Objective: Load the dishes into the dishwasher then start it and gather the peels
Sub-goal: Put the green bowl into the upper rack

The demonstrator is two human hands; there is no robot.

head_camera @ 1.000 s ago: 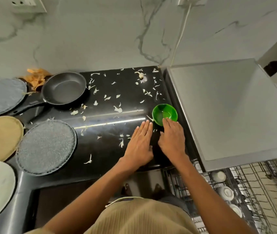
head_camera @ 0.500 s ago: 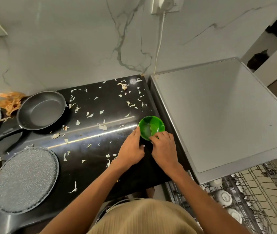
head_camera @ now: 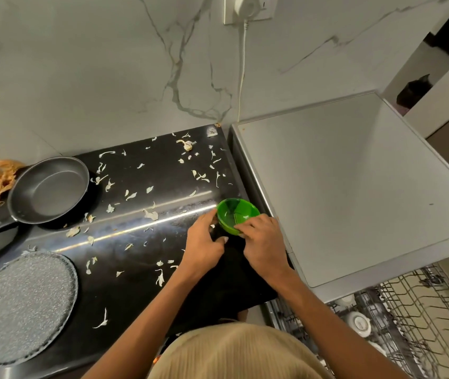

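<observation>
Head-camera footage showed that the green bowl (head_camera: 237,216) had been tilted toward the person at the right edge of the black countertop (head_camera: 135,283), where half a second earlier it had been sitting level. It was being held by the right hand (head_camera: 265,246), whose fingers were curled over its near rim. The left hand (head_camera: 204,240), flat a second before, had been drawn in beside the bowl with its fingers curled against the counter; whether peels were pinched in it could not be told. Pale peels (head_camera: 150,214) were scattered across most of the counter, well apart from the bowl. Gathering was judged to have only begun. The dishwasher rack (head_camera: 409,318) was seen pulled out below the grey top (head_camera: 354,187), so the starting step looked unfinished.
</observation>
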